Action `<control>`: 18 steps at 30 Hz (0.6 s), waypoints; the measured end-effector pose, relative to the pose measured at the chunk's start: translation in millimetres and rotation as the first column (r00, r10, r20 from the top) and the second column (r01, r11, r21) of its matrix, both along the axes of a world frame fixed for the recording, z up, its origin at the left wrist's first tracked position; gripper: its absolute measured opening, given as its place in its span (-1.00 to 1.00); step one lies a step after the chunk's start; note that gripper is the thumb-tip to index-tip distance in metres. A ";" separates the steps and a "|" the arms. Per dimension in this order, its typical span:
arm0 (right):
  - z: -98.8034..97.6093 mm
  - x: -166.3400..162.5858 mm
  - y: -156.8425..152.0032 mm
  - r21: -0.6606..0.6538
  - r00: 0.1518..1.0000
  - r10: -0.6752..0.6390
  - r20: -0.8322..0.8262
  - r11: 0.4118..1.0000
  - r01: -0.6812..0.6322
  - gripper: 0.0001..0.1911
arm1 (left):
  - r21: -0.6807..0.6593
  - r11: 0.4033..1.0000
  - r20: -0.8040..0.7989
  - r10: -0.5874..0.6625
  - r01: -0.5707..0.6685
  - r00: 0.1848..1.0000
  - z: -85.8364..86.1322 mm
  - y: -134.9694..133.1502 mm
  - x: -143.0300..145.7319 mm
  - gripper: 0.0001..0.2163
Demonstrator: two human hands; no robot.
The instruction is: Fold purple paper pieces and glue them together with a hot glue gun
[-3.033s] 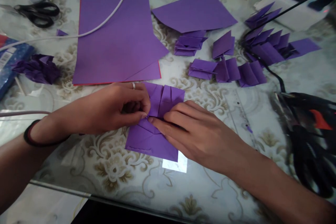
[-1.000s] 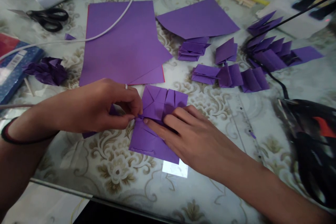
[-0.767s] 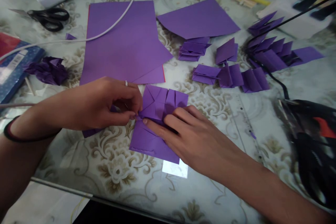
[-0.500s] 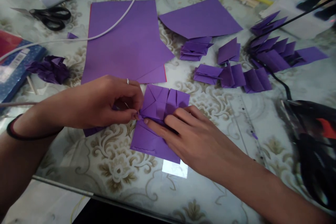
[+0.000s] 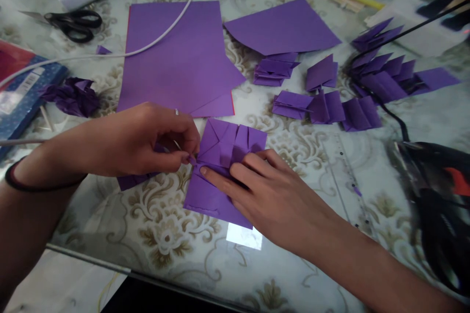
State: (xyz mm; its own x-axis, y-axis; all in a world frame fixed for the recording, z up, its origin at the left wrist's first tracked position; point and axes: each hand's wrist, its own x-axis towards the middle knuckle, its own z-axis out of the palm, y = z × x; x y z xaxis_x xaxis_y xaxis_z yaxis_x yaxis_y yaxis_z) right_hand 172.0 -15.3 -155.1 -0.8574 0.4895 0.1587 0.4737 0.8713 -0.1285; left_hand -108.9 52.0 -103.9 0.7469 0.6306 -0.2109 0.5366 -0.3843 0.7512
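A creased purple paper (image 5: 207, 194) lies on the glass-topped table, with fold lines and short slits along its far part. My left hand (image 5: 157, 144) is closed in a pinch at the paper's left edge, gripping a small twisted paper strip (image 5: 192, 160) between thumb and finger. Across the right side of the same paper rests my right hand (image 5: 259, 188), its index finger stretched toward the pinched spot and the other fingers bent. It presses the paper down and covers part of it. Another folded purple piece (image 5: 134, 181) shows partly under my left wrist.
Purple sheets (image 5: 172, 58) lie beyond my hands, several folded purple pieces (image 5: 326, 107) to the right. Scissors (image 5: 75, 22), crumpled paper (image 5: 73, 98) and a blue box (image 5: 35, 85) are at left. A clear ruler (image 5: 348, 176) and black tool (image 5: 436, 205) lie right. A white cable (image 5: 157, 39) crosses the sheets.
My left hand has drawn slightly left, and more of the small strip shows between its fingertips and the paper. My right hand stays on the paper. The view has shifted slightly.
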 end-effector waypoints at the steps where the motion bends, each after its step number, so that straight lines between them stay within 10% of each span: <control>1: 0.0 -0.5 -0.3 0.002 1.000 -0.002 0.006 1.000 0.002 -0.39 | 0.000 1.000 -0.001 0.000 0.000 1.000 0.9 0.0 0.0 -0.92; 18: 2.9 -7.1 -0.8 -0.012 0.999 -0.040 0.037 0.999 0.040 -0.47 | -0.027 0.999 0.040 -0.017 0.018 0.999 0.4 1.5 -3.6 -0.89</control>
State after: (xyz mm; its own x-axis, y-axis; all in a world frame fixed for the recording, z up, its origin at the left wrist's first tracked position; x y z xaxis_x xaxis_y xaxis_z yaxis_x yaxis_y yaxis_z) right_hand 164.9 -16.1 -152.1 -0.8424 0.5251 0.1212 0.5125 0.8501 -0.1214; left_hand -112.5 53.5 -103.4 0.7657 0.6119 -0.1981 0.4998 -0.3721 0.7822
